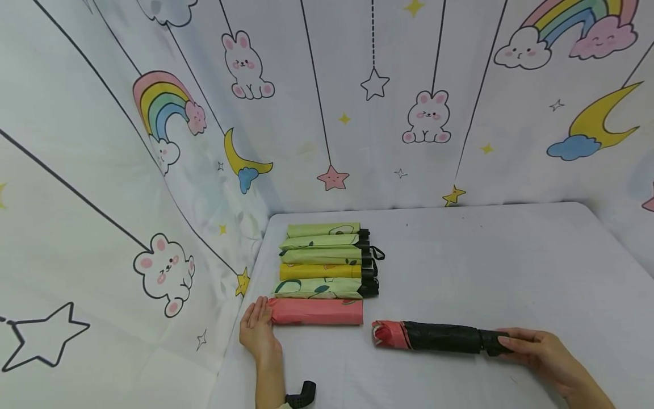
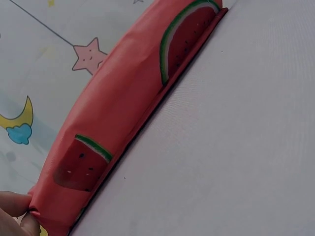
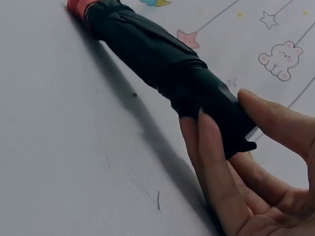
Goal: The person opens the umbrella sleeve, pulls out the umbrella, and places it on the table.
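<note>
A red umbrella sleeve (image 1: 317, 312) with watermelon prints lies on the white table. My left hand (image 1: 260, 331) is at its left end; in the left wrist view, the fingertips (image 2: 14, 204) pinch a corner of the sleeve (image 2: 113, 108). To the right, a folded umbrella (image 1: 444, 337) shows black fabric with a bunched red tip pointing left. My right hand (image 1: 544, 355) grips its black handle end. In the right wrist view, thumb and fingers close around that end of the umbrella (image 3: 147, 54), which appears raised above its shadow on the cloth.
Behind the red sleeve, several folded umbrellas lie in a row, including a yellow one (image 1: 319, 271) and a pale green one (image 1: 317, 288), black ends to the right. A cartoon-printed curtain (image 1: 327, 113) borders the table (image 1: 460, 255) at the back and left.
</note>
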`<state>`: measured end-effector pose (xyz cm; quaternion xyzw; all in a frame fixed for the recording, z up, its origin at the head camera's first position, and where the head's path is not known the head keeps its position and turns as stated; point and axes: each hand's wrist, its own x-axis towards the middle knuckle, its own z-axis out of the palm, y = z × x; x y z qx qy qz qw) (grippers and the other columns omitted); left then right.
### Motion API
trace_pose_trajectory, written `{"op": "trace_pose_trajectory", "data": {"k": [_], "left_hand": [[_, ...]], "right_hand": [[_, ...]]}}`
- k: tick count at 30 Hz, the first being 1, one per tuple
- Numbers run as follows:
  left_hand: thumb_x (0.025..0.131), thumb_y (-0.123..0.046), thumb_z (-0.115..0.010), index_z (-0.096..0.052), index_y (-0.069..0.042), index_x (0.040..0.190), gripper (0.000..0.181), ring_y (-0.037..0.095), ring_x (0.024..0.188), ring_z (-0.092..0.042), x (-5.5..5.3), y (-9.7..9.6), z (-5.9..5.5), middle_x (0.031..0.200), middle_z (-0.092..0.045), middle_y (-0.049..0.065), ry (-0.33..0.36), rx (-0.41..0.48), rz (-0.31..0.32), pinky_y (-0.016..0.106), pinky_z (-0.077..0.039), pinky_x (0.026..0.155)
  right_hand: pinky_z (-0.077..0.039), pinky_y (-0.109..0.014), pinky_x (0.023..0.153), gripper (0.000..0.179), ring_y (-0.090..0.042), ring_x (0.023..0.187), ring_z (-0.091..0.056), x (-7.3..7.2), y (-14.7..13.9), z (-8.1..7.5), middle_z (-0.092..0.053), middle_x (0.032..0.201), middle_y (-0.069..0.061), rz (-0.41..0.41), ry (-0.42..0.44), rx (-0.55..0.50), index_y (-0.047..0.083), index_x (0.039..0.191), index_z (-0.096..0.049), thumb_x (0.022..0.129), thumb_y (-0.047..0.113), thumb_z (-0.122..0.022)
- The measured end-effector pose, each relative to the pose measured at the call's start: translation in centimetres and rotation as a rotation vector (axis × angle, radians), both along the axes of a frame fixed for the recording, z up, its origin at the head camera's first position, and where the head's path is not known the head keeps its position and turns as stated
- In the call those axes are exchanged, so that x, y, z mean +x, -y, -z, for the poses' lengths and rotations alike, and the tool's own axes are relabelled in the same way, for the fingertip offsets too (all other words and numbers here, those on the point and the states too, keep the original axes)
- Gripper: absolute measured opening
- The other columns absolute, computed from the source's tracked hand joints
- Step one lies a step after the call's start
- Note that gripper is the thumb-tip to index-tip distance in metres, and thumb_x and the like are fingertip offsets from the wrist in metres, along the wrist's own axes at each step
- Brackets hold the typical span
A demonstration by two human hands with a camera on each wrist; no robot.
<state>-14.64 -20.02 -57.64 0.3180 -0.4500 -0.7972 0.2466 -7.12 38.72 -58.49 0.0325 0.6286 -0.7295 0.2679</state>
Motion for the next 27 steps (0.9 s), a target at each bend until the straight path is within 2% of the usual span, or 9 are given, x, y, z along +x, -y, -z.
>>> {"op": "trace_pose_trajectory", "data": {"k": [5, 8, 12, 20, 25, 27], "left_hand": [[0.099, 0.011, -0.061, -0.039, 0.006, 0.151, 0.056, 0.029, 0.133, -0.061, 0.0, 0.0, 0.1, 0.149, -0.056, 0.023, 0.005, -0.005, 0.001, 0.028, -0.052, 0.101], [0.099, 0.012, -0.06, -0.038, 0.007, 0.152, 0.057, 0.029, 0.134, -0.06, 0.0, -0.1, 0.0, 0.149, -0.056, 0.023, 0.006, -0.008, 0.008, 0.029, -0.051, 0.103], [0.1, 0.011, -0.059, -0.038, 0.005, 0.152, 0.057, 0.028, 0.134, -0.06, -0.1, -0.1, -0.1, 0.15, -0.056, 0.022, 0.018, -0.009, 0.019, 0.028, -0.051, 0.103], [0.1, 0.01, -0.06, -0.036, 0.004, 0.154, 0.059, 0.028, 0.136, -0.059, -0.2, 0.0, -0.6, 0.151, -0.055, 0.021, 0.038, -0.014, 0.042, 0.028, -0.05, 0.105], [0.1, 0.007, -0.062, -0.037, 0.003, 0.154, 0.06, 0.028, 0.137, -0.058, -0.2, 0.3, -0.7, 0.151, -0.056, 0.02, 0.05, -0.044, 0.067, 0.028, -0.05, 0.105], [0.1, 0.006, -0.063, -0.038, 0.003, 0.154, 0.06, 0.028, 0.136, -0.058, -0.2, 0.4, -0.9, 0.151, -0.056, 0.02, 0.051, -0.059, 0.071, 0.027, -0.05, 0.105]], "right_hand": [[-0.058, -0.039, 0.096, 0.03, -0.019, 0.112, -0.073, 0.2, 0.1, -0.6, -0.074, 0.123, 0.011, -0.024, -0.062, 0.083, 0.004, 0.133, -0.071, 0.107, 0.007, -0.057], [-0.06, -0.041, 0.092, 0.033, -0.025, 0.109, -0.074, 0.4, 0.3, -0.9, -0.073, 0.123, 0.012, 0.001, -0.061, 0.181, 0.002, 0.136, -0.068, 0.105, 0.012, -0.063], [-0.062, -0.037, 0.089, 0.041, -0.032, 0.103, -0.076, 0.7, 0.7, -1.3, -0.072, 0.125, 0.008, 0.044, -0.065, 0.304, 0.001, 0.138, -0.066, 0.102, 0.019, -0.07], [-0.064, -0.036, 0.078, 0.043, -0.026, 0.088, -0.077, 0.5, 1.2, -2.9, -0.079, 0.111, -0.001, 0.061, -0.112, 0.48, 0.003, 0.134, -0.07, 0.101, 0.031, -0.072], [-0.059, -0.032, 0.066, 0.044, -0.018, 0.072, -0.069, 0.0, 1.9, -4.0, -0.078, 0.106, 0.002, 0.091, -0.15, 0.562, 0.004, 0.13, -0.073, 0.099, 0.035, -0.074], [-0.058, -0.031, 0.065, 0.043, -0.016, 0.072, -0.068, -0.2, 2.3, -4.4, -0.079, 0.106, 0.003, 0.107, -0.178, 0.583, 0.004, 0.129, -0.073, 0.099, 0.035, -0.074]]}}
